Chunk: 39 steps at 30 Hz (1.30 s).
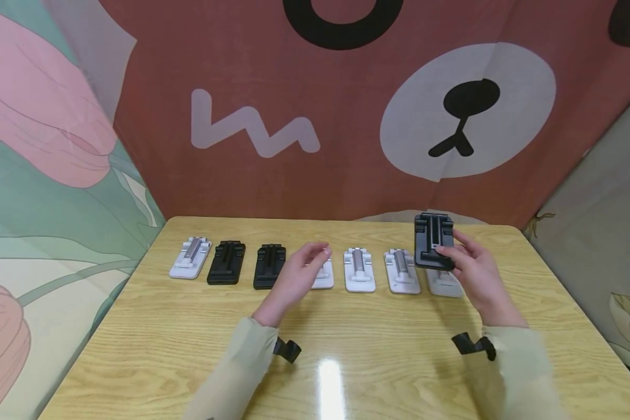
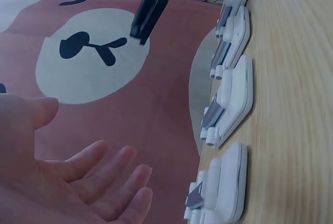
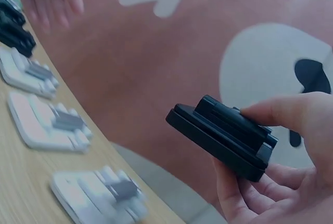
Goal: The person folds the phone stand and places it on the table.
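Note:
My right hand (image 1: 481, 283) holds a folded black phone stand (image 1: 425, 251) up in the air above the right end of a row. Its thumb lies on the stand's front and the fingers are behind, as the right wrist view shows. Partly covered by that stand is a white phone stand (image 1: 445, 287) on the table. My left hand (image 1: 292, 275) hovers over the middle of the row, fingers relaxed and holding nothing. It hides part of another white phone stand (image 1: 324, 279). In the left wrist view its palm and loosely bent fingers (image 2: 112, 167) show.
Along the wooden table (image 1: 388, 350) the row has a white stand (image 1: 189, 259) at the left end, two black stands (image 1: 227, 262) beside it, and more white stands (image 1: 359, 271) toward the right. A printed cloth (image 1: 346, 169) hangs behind the table's far edge.

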{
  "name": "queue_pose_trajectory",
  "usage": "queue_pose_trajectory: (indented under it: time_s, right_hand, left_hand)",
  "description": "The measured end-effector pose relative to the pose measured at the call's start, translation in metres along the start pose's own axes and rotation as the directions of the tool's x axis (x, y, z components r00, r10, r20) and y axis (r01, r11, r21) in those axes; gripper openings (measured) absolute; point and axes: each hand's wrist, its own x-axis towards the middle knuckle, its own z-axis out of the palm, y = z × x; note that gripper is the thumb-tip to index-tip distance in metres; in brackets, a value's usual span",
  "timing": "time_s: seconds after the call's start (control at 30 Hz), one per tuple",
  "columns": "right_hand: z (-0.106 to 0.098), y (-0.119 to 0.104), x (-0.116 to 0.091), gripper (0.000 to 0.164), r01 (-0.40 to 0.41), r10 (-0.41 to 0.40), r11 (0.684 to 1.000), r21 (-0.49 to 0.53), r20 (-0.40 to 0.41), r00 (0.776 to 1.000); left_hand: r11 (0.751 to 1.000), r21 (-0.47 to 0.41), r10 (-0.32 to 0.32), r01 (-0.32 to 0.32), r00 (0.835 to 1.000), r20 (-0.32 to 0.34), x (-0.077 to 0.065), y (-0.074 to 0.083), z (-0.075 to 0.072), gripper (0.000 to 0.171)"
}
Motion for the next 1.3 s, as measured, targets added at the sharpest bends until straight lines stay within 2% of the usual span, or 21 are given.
queue_pose_trajectory:
  time_s: [0.1,0.23,0.53,0.7,0.8,0.97,1.1,1.2,1.3]
  right_hand:
    - [-0.015,0.002,0.0,0.087,0.011,-0.011,1.0,0.028,-0.032,0.999]
    - [-0.034,0.009,0.001,0.085,0.004,-0.002,1.0,0.028,-0.081,0.997]
    - [-0.069,0.027,0.005,0.087,-0.104,0.102,0.995,-0.005,-0.178,0.979]
    - [-0.084,0.037,0.009,0.087,-0.183,0.162,0.98,-0.08,-0.223,0.961]
    - [-0.092,0.042,0.011,0.085,-0.218,0.188,0.97,-0.107,-0.237,0.953]
    - [-0.108,0.05,0.011,0.085,-0.238,0.21,0.963,-0.127,-0.203,0.956]
    - [-0.121,0.059,0.016,0.07,-0.264,0.238,0.957,-0.122,-0.192,0.952]
    - [-0.123,0.062,0.018,0.069,-0.279,0.248,0.95,-0.138,-0.206,0.947]
    - [-0.119,0.062,0.017,0.08,-0.301,0.243,0.921,-0.246,-0.24,0.94]
  left_hand:
    - [1.0,0.012,-0.014,0.014,1.0,-0.002,0.0,0.0,-0.004,0.052]
    - [1.0,0.025,0.005,-0.005,1.0,-0.008,0.001,0.0,-0.01,0.051]
    - [0.997,0.077,0.016,-0.013,0.999,-0.038,0.004,-0.002,-0.022,0.051]
    - [0.996,0.088,-0.001,0.006,0.998,-0.061,0.007,0.0,-0.029,0.053]
    - [0.995,0.097,0.0,0.007,0.998,-0.068,0.008,0.002,-0.034,0.055]
    - [0.993,0.12,0.03,-0.022,0.997,-0.072,0.011,0.006,-0.041,0.057]
    - [0.99,0.136,0.05,-0.04,0.996,-0.072,0.013,0.009,-0.046,0.057]
    - [0.988,0.146,0.054,-0.043,0.996,-0.071,0.014,0.011,-0.049,0.058]
    - [0.987,0.154,0.053,-0.042,0.996,-0.068,0.016,0.012,-0.051,0.059]
